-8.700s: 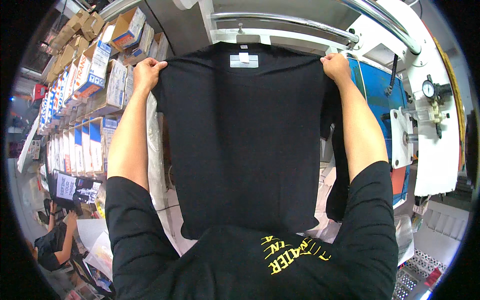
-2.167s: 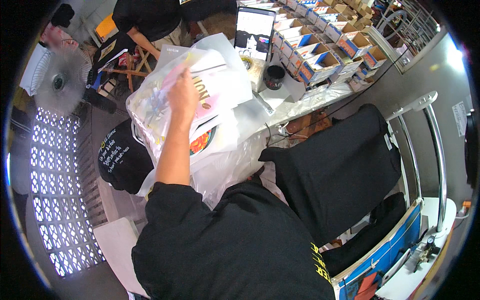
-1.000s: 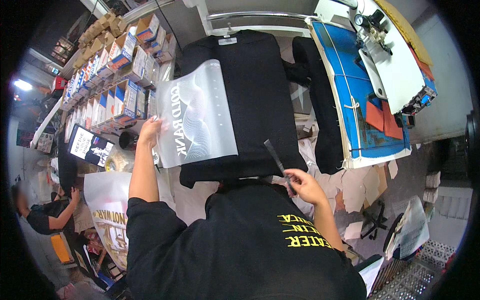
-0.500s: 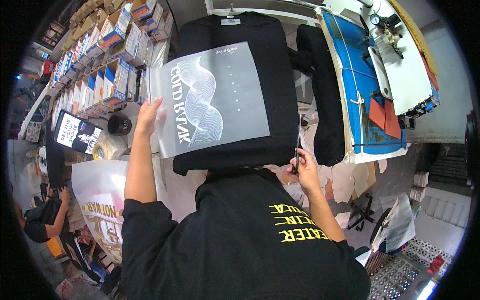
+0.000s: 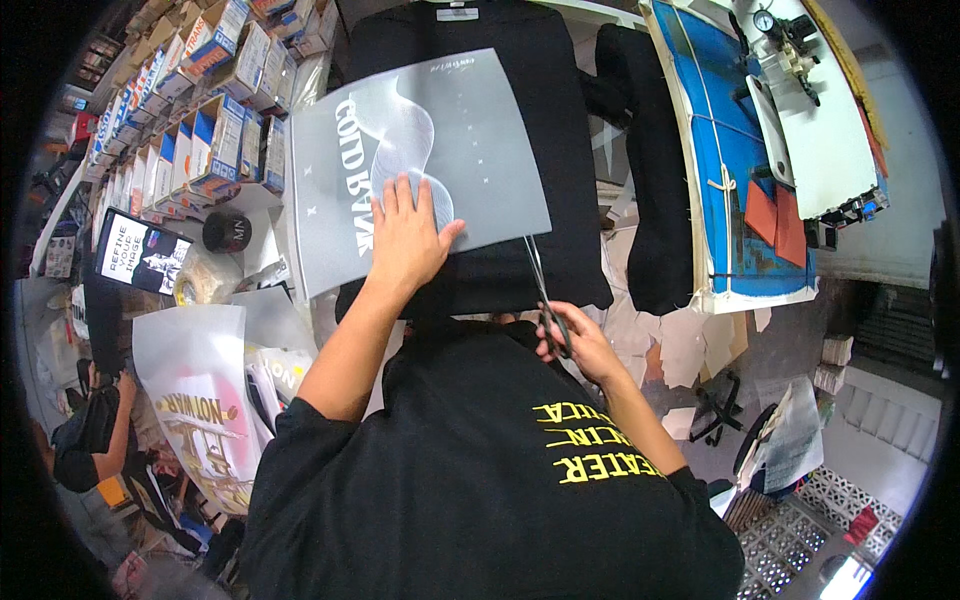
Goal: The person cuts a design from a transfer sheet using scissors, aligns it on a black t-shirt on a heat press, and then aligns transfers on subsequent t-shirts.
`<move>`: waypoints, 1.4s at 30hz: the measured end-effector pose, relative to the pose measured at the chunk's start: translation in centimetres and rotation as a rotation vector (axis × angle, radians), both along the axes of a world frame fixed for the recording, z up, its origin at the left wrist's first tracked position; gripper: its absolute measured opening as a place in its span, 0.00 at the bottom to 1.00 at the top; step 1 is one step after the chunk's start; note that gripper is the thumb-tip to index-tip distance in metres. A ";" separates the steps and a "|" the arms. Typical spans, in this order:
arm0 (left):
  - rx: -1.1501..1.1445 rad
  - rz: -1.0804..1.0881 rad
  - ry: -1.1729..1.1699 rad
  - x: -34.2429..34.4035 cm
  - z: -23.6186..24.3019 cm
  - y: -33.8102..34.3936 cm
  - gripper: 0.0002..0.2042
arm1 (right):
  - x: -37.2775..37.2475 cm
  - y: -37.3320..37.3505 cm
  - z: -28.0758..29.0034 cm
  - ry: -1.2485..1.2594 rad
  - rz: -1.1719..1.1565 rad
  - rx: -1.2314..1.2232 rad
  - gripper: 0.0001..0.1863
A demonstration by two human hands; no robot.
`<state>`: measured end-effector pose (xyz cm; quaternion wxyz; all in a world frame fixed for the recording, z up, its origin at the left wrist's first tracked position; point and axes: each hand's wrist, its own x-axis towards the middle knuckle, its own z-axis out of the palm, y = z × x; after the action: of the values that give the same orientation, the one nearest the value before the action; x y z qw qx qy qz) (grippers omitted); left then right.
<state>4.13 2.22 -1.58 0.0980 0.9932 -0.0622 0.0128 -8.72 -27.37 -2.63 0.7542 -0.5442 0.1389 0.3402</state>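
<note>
A translucent grey transfer film sheet with white lettering and a wavy line pattern lies over a black long-sleeved shirt. My left hand rests flat on the sheet's near half, fingers spread, covering part of the print. Dark-handled scissors are gripped in my right hand, which is closed round the handles. The blade tips meet the sheet's near edge by its right corner; whether they have cut in cannot be made out. One black sleeve hangs to the right.
Rows of cardboard boxes stand at the left, with a tablet, a dark jar and a tape roll before them. Another printed film is nearby. A blue-topped press table borders the right. Another person works far left.
My left hand has gone from the sheet's left edge to flat on its print. My right hand has brought the scissors left to the sheet's near edge. The sheet now lies slightly farther away.
</note>
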 end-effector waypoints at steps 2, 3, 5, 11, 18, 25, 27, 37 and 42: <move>-0.013 -0.049 -0.054 0.7 -1.1 0.0 0.40 | 0.6 1.6 -0.7 -0.025 -0.020 0.023 0.25; -0.040 -0.074 -0.085 1.0 -1.6 0.3 0.40 | 0.9 2.4 -1.0 -0.035 -0.031 0.037 0.25; -0.101 -0.128 -0.152 1.2 -2.8 0.9 0.40 | 1.5 4.0 -0.7 -0.045 -0.052 -0.036 0.25; -0.254 -0.399 -0.172 0.0 -0.8 -1.3 0.32 | 2.4 6.3 -0.1 -0.085 -0.095 -0.097 0.26; -0.441 -0.499 -0.377 0.3 -2.6 -3.3 0.10 | 3.0 7.7 0.5 -0.092 -0.109 -0.129 0.25; -0.437 -0.483 -0.416 0.3 -2.5 -3.5 0.09 | 2.9 7.8 1.3 -0.075 -0.112 -0.164 0.23; -0.442 -0.480 -0.416 0.3 -2.5 -3.5 0.09 | 3.2 7.6 1.4 -0.070 -0.125 -0.135 0.22; -0.488 -0.478 -0.413 0.1 -2.7 -3.2 0.09 | 3.4 7.8 2.1 -0.071 -0.115 -0.203 0.19; -0.556 -0.498 -0.421 -1.1 -1.4 -3.2 0.09 | 6.8 8.8 1.7 -0.063 -0.181 -0.200 0.15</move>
<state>3.06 -1.00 -2.93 0.3472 0.8592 -0.3131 0.2075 -1.93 -18.61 -0.91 0.7278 -0.6124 0.1968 0.2378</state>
